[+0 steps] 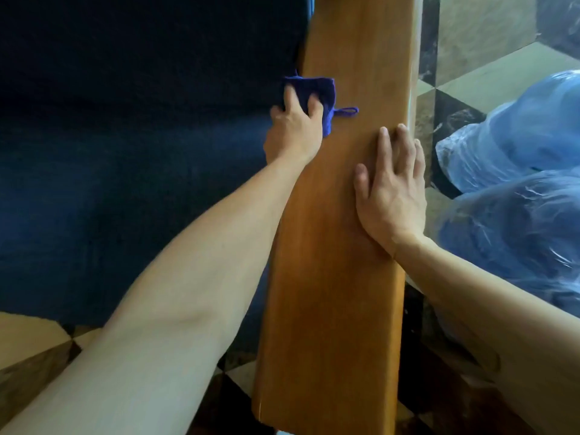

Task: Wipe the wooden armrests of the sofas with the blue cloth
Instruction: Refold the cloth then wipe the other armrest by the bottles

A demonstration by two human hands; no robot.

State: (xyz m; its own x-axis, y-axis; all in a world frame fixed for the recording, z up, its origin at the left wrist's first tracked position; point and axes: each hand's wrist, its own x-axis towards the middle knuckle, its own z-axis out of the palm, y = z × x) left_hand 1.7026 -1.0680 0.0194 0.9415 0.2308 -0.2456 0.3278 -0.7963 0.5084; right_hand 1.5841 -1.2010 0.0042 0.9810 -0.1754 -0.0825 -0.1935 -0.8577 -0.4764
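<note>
Our left hand (293, 120) grips the blue cloth (94, 92) bunched under curled fingers, at the inner edge of the wooden armrest (339, 246), where the wood meets the dark blue sofa seat (125, 152). Our right hand (392, 189) lies flat on the armrest near its outer edge, fingers straight, holding nothing. The two hands are apart, one at each side of the board.

To do this stroke well, we think we should open the cloth wider (now it is folded small and covers only a narrow strip) and press it evenly along the grain. The hanging loop (441, 111) should be tucked in so it does not drag. The right hand must move off the wood, because the surface under it also needs wiping.
</note>
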